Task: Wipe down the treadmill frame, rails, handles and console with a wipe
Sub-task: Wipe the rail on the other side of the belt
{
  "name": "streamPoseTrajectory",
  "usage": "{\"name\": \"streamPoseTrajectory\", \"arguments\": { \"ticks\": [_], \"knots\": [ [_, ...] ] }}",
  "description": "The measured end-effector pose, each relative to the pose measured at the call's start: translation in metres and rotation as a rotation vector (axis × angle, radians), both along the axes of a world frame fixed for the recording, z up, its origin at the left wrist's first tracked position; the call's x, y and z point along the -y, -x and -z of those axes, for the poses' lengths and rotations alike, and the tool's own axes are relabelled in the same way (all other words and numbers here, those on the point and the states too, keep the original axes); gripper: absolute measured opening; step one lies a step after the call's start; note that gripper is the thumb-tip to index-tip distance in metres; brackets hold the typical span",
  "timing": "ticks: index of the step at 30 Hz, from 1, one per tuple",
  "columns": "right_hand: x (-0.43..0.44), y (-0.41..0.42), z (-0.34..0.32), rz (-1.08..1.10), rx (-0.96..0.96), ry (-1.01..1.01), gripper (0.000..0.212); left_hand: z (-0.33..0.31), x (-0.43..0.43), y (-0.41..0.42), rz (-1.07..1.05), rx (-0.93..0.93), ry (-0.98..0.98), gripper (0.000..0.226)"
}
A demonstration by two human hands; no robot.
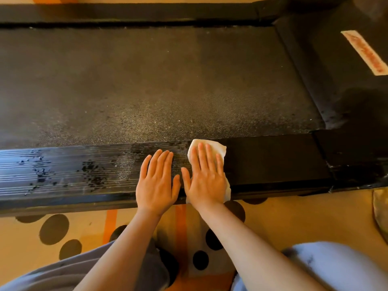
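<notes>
Looking down on a black treadmill (210, 70), filling the upper part of the view from side to side. Seeing the wide running belt (105, 91), dusty and speckled, directly beyond the near side rail (273, 164), with the far side rail (126, 14) well apart from the near one, across the belt. Finding the motor cover (336, 85) beyond the right end of the near side rail, carrying a pale label (364, 52) with orange print, too blurred for reading.

Kneeling on a tan carpet (294, 219) just in front of the near side rail, among dark dots (54, 228) and orange stripes (110, 223), with both legs in grey trousers (336, 265). Noticing a brownish thing (381, 213) on the carpet near the right end of the rail, cut by the edge, not possible to identify.

Laying the left hand (156, 181) flat on the bare ribbed top of the near side rail, fingers straight and holding nothing. Pressing the right hand (206, 177) flat, fingers also straight, onto a white wipe (218, 148) in the middle of the same rail, thumbs of both hands almost touching. Seeing wet patches (90, 171) shining on the rail to the left of the hands, and a dull dark stretch to the right of the wipe.
</notes>
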State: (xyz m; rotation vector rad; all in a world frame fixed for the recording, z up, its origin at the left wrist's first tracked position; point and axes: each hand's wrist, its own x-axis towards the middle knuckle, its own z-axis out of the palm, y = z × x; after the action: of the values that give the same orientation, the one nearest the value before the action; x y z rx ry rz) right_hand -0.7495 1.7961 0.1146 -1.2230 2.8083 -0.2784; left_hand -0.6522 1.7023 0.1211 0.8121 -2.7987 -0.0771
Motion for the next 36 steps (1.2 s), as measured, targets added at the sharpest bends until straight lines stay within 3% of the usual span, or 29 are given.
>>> {"name": "streamPoseTrajectory", "arguments": {
  "ticks": [6, 11, 12, 16, 20, 24, 31, 36],
  "knots": [
    [-0.019, 0.029, -0.01, -0.134, 0.058, -0.083, 0.081, -0.003, 0.0, 0.0, -0.01, 0.033, -0.023, 0.058],
    [-0.044, 0.073, -0.037, -0.102, 0.581, 0.038, 0.049, -0.004, -0.001, 0.0, -0.015, 0.041, -0.022, 0.058],
    [-0.047, 0.079, -0.044, -0.083, 0.572, 0.038, 0.045, -0.005, -0.001, 0.0, -0.013, 0.039, -0.02, 0.058],
    [-0.04, 0.074, -0.042, -0.155, 0.202, 0.092, 0.045, -0.003, -0.001, 0.0, -0.008, 0.028, -0.012, 0.058],
    [-0.022, 0.034, -0.015, -0.133, 0.037, -0.081, 0.062, -0.001, -0.001, 0.0, -0.005, 0.02, 0.0, 0.058],
    [-0.015, 0.019, -0.008, -0.116, 0.006, -0.125, 0.066, 0.003, 0.0, -0.001, -0.001, 0.01, 0.009, 0.057],
    [0.027, 0.093, -0.01, -0.153, 0.034, -0.183, 0.057, 0.005, 0.002, -0.001, 0.014, -0.013, 0.03, 0.057],
    [-0.051, 0.13, -0.012, -0.008, 0.006, -0.2, 0.063, 0.008, 0.002, -0.002, 0.019, -0.017, 0.034, 0.057]
  ]
}}
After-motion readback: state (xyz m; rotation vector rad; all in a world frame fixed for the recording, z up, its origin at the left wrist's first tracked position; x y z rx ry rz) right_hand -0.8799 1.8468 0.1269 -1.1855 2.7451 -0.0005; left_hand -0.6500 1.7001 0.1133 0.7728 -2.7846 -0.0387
